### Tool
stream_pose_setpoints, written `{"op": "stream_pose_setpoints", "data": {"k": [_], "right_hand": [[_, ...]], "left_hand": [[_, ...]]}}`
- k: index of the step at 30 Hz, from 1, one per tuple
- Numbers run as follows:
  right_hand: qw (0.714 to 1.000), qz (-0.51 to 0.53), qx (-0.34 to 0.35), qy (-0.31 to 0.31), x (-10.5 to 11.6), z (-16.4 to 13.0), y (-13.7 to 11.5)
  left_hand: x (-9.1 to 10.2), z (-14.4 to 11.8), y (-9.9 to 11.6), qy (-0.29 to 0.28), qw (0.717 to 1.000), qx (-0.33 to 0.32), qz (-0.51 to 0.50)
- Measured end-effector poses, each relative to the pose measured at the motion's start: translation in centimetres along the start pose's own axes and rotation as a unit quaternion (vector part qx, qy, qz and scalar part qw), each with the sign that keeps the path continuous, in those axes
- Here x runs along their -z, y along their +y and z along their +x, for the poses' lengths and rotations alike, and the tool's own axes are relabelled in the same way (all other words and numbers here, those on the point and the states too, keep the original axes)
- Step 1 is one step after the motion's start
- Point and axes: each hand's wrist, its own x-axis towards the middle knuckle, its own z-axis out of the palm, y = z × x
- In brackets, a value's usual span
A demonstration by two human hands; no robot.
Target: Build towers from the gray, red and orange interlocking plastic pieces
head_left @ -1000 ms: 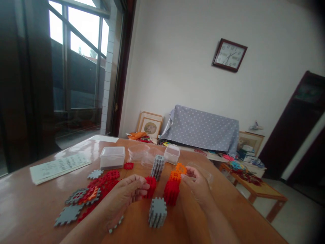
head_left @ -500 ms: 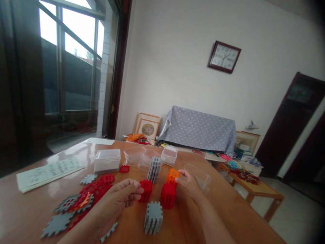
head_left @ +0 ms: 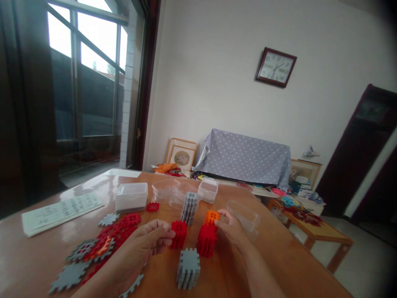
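Note:
My left hand [head_left: 151,238] is closed, thumb and fingers pressed together, its fingertips at the left side of a stack of red notched plastic tiles [head_left: 179,234]. Whether anything sits inside that pinch is hidden. My right hand [head_left: 232,227] pinches the right edge of orange notched tiles [head_left: 211,217], which stand just behind a second red tile stack [head_left: 207,241]. Nearest me is a grey tile stack [head_left: 189,267] with a solid top. A taller grey stack of window-patterned tiles [head_left: 189,207] rises behind the red ones.
Loose red tiles [head_left: 119,229] and grey tiles [head_left: 70,276] lie spread at the left, partly behind my left forearm. Clear plastic boxes [head_left: 131,194] and a clear lid [head_left: 243,216] stand farther back. A printed sheet [head_left: 62,213] lies on the wooden table [head_left: 297,265].
The orange tiles and my right hand have come down slightly behind the red stack. My left hand stays beside its red stack. The view has shifted a little.

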Motion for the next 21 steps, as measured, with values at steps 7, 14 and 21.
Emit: {"op": "stream_pose_setpoints", "data": {"k": [7,14,21], "right_hand": [[1.0,0.009,-0.006,-0.005,-0.1,-0.1,-0.1],[0.998,0.03,-0.045,0.035,0.4,-0.3,-0.3],[0.993,0.07,-0.059,0.076,1.2,-0.7,-4.7]], "left_hand": [[0.2,0.3,-0.4,0.007,1.0,0.001,0.006],[0.6,0.5,-0.3,-0.001,1.0,-0.004,0.006],[3.0,1.1,0.8,0.091,0.994,-0.06,-0.028]]}}
